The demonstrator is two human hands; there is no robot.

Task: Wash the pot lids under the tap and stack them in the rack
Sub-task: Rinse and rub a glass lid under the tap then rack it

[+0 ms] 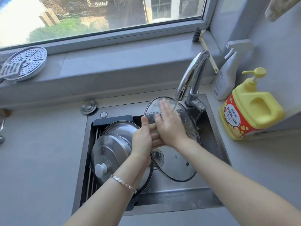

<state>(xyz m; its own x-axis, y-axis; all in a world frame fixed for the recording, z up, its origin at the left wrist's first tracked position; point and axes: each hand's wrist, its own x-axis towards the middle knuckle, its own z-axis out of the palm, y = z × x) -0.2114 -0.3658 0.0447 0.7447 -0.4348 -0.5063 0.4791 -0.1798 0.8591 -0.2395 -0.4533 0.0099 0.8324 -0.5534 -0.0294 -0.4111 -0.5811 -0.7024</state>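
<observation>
Rinsing under the tap [192, 74], a glass lid [153, 106] is gripped at its rim by the left hand [141, 137] and rubbed by the flat, open right hand [169, 126]; it could be dropped onto the second glass lid [177, 163] in the sink [171, 194] should the slick rim slip. Two steel lids [112, 149] are stacked on the rack [112, 119], beside a grey worktop [40, 152] below a window [97, 13]

My round clear glass lid [153, 106] tilts under the curved chrome tap [192, 74]; another glass lid [177, 167] lies in front of it, two domed steel lids [110, 152] to its left.
</observation>
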